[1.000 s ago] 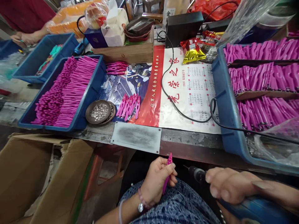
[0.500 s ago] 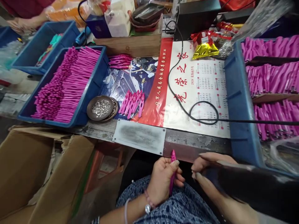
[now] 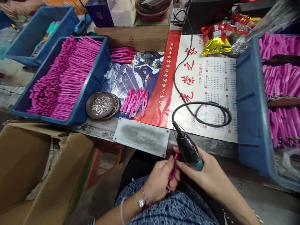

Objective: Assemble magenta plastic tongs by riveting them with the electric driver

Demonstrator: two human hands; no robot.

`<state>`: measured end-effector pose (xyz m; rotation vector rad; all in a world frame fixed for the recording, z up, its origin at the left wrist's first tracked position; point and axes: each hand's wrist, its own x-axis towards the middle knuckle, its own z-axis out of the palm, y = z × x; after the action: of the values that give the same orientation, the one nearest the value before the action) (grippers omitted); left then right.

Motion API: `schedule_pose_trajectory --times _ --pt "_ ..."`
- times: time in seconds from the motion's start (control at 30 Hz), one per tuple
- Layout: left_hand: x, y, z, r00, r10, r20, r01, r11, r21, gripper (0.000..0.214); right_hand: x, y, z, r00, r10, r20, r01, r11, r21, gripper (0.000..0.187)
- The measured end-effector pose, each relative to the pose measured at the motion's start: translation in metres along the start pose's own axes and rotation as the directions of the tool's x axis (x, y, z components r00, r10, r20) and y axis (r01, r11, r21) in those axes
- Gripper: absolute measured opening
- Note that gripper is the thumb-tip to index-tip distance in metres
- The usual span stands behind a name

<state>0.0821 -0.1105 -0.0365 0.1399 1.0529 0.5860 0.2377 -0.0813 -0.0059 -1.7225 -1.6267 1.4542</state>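
Observation:
My left hand is closed round a slim pink plastic tool with a pointed, darker pink tip, held upright above my lap. Close beside it, my right hand grips a black corded electric screwdriver between thumb and fingers. The screwdriver's blue end points down into the palm, and its working tip is hidden. My right thumb and a fingertip reach the upper part of the pink tool. On the poster, several similar pink tools lie in a row, left of a grey metal plate on the table edge.
A blue bin of pink handles stands left, another blue bin right. Two dishes hold small silver parts and darker ones. The black cord loops over the calendar poster. An open cardboard box sits lower left. Another person's hand shows top left.
My right hand has moved left to meet my left hand. The screwdriver now stands in it, where a dark blurred shape was before. The cord has swung over towards my hands.

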Motion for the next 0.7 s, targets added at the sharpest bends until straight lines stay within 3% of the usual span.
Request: schedule_pose_trajectory --times 0.2,0.6,0.7 --pt "0.005 -0.005 -0.002 0.997 -0.038 0.065 0.043 0.996 -0.073 0.069 -0.007 0.004 0.004 1.0 0.018 -0.025 -0.018 1.0 -0.009 0.033" --pt "0.003 -0.005 -0.004 0.998 0.024 0.056 -0.027 0.998 0.061 0.062 -0.007 0.004 0.005 0.989 0.085 -0.119 -0.078 0.995 0.06 0.038" --pt "0.0 0.001 -0.006 0.999 -0.002 0.054 -0.004 0.993 0.117 0.064 -0.024 0.013 -0.004 0.967 0.036 -0.251 -0.025 0.999 0.046 0.035"
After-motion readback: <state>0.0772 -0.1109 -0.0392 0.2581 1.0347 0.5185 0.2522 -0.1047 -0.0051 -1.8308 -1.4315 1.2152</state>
